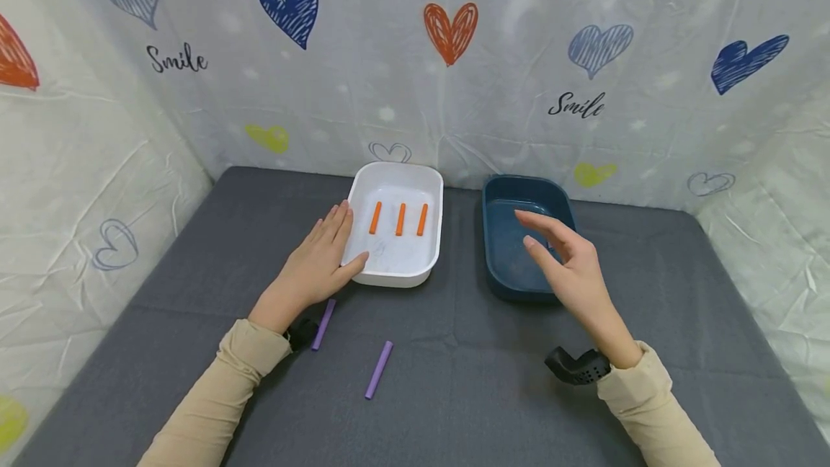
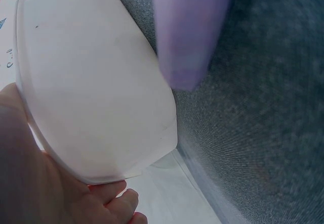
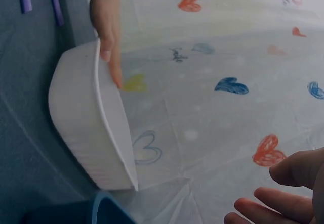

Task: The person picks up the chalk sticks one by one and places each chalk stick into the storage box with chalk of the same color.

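Note:
My left hand (image 1: 318, 258) rests on the left rim of a white tray (image 1: 392, 280), fingers straight along it and thumb at the near corner. Three orange sticks (image 1: 400, 219) lie side by side inside the tray. Over the dark blue tray (image 1: 496, 251) is my right hand (image 1: 577, 265), its thumb and fingers spread apart with nothing between them. A small bit of something shows behind that hand, mostly hidden. On the cloth, one purple stick (image 1: 323, 325) lies beside my left wrist and another purple stick (image 1: 379, 370) farther right, nearer to me.
A grey cloth (image 1: 467, 395) covers the table. Behind it hangs a white curtain (image 1: 382, 92) printed with hearts and "Smile", which also closes off both sides. The two trays stand near the back edge with a gap between them.

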### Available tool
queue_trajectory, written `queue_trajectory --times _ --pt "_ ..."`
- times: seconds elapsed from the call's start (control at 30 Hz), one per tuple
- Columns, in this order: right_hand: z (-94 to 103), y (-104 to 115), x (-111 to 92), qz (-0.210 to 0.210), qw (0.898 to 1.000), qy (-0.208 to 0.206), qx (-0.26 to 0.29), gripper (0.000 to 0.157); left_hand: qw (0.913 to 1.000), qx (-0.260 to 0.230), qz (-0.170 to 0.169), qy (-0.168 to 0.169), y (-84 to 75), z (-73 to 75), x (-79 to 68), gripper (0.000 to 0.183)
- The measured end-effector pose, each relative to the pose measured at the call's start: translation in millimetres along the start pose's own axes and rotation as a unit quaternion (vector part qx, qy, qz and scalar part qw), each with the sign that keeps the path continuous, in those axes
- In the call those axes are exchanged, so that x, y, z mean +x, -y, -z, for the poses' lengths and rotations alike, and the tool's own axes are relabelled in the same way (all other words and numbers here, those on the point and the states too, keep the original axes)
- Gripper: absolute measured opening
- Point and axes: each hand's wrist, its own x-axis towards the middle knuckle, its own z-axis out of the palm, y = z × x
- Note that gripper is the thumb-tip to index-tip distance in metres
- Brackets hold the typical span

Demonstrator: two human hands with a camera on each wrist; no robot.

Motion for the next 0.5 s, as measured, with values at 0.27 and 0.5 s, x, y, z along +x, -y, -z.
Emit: queue_trajectory --times 0.27,0.5 --pt "22.4 -13 -25 -0.011 0.999 -0.049 -0.012 0.035 1.0 -0.001 -0.001 0.002 -0.8 -0.4 0.6 0.084" --pt "33.2 -31 -46 -0.046 0.995 -0.072 -0.049 0.035 1.0 -0.003 0.001 -0.004 -1.9 1.2 -1.1 0.083"
